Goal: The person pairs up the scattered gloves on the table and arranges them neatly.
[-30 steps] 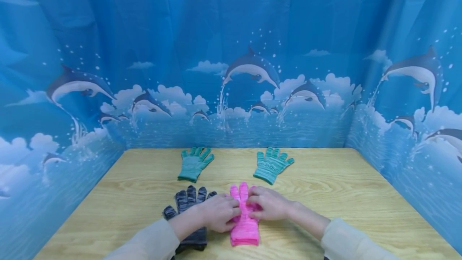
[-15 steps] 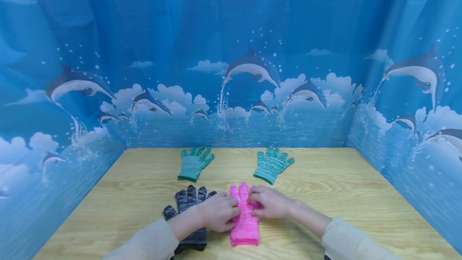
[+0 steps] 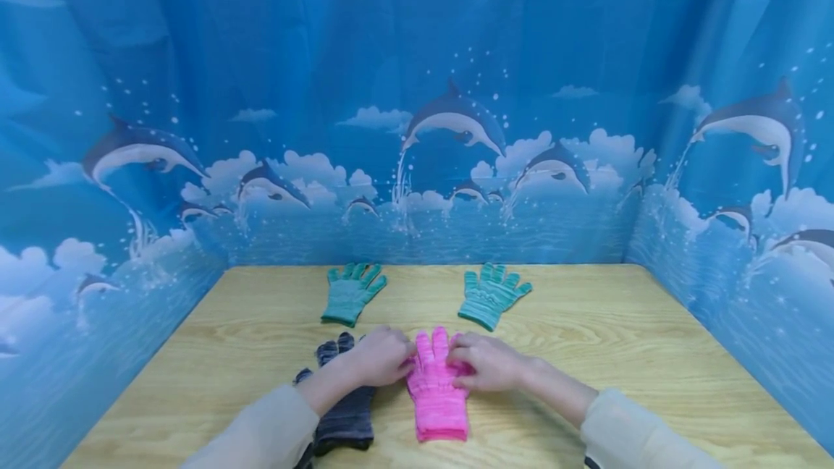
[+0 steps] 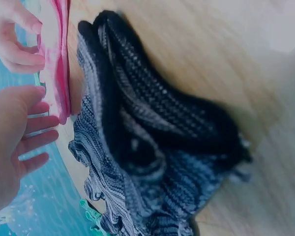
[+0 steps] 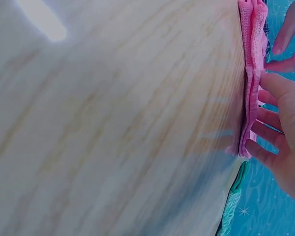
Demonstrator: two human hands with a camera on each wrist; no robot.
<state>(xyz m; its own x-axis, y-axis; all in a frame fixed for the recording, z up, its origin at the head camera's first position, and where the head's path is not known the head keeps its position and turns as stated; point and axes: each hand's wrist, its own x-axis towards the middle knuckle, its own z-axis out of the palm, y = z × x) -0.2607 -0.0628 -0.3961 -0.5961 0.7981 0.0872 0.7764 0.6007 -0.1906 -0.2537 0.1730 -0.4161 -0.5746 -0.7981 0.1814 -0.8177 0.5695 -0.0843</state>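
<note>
A bright pink knitted glove (image 3: pixel 441 400) lies on the table, cuff toward me and fingers pointing away. My left hand (image 3: pixel 381 357) is at its left edge with fingers extended and slightly bent, as the left wrist view shows. On the glove's right side rests my right hand (image 3: pixel 490 362), its fingertips touching the fabric and hiding part of its fingers. In the right wrist view its fingers (image 5: pixel 270 118) are spread and loosely bent. Under my left forearm lies a dark grey striped glove (image 3: pixel 348 415), partly covered; its cuff (image 4: pixel 172 103) looms close in the left wrist view.
Two green gloves lie farther back on the wooden table (image 3: pixel 606 339): one at left (image 3: pixel 352 295), another at right (image 3: pixel 493 295). A blue curtain (image 3: pixel 313 78) printed with dolphins borders the table's back and sides.
My left hand has moved up and left off the pink glove's middle toward its left edge, uncovering that side of the glove. The right hand has barely moved.
</note>
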